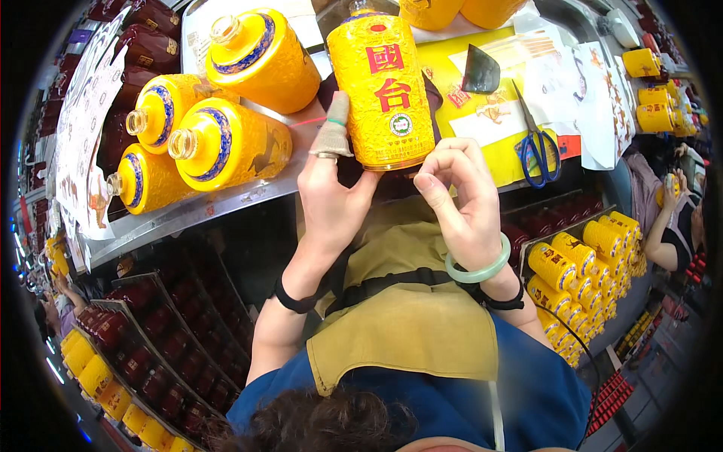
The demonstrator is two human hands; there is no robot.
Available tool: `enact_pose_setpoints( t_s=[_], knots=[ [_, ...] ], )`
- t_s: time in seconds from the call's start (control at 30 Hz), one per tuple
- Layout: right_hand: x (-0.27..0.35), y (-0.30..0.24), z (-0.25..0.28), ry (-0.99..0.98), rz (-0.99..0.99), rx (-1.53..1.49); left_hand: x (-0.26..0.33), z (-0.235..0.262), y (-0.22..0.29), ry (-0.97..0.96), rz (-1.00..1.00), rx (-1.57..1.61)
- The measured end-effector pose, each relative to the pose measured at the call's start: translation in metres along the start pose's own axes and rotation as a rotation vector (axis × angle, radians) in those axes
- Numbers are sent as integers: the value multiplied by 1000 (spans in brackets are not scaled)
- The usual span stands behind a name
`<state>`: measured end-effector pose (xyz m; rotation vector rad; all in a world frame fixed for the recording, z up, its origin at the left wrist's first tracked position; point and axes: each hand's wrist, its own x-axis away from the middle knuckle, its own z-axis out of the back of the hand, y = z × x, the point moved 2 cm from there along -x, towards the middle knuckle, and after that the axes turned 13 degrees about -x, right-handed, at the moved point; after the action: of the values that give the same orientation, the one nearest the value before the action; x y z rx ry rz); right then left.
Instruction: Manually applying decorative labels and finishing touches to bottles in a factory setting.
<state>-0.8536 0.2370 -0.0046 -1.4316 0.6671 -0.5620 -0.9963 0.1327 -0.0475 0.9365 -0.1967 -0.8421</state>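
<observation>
A yellow embossed bottle [384, 113] with red characters and a small round green-and-white mark lies on its back, its neck pointing away from me. My left hand [331, 192] holds its lower left side, the thumb by the base. A cloth cover with a green band wraps a finger of that hand. My right hand [463, 196], with a pale green bangle above it, is curled beside the bottle's lower right corner. Its thumb and forefinger are drawn together, and whatever they pinch is too small to make out. A dark cloth shows partly from under the bottle.
Several yellow bottles [260, 64] lie at the left of the metal table [226, 205]. Blue-handled scissors [536, 151], a dark flat scraper-like piece [480, 69] and paper sheets [591, 98] are on the right. Racks of yellow bottles [553, 265] and dark red bottles [162, 320] stand below.
</observation>
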Motion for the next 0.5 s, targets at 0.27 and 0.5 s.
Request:
enact_pose_setpoints(
  t_s=[0.27,0.5],
  knots=[
    [0,7,-1,54,-27,-20,0,0,26,163,-189,-138],
    [-2,12,-2,107,-79,-105,5,-10,15,128,-105,-34]
  ],
)
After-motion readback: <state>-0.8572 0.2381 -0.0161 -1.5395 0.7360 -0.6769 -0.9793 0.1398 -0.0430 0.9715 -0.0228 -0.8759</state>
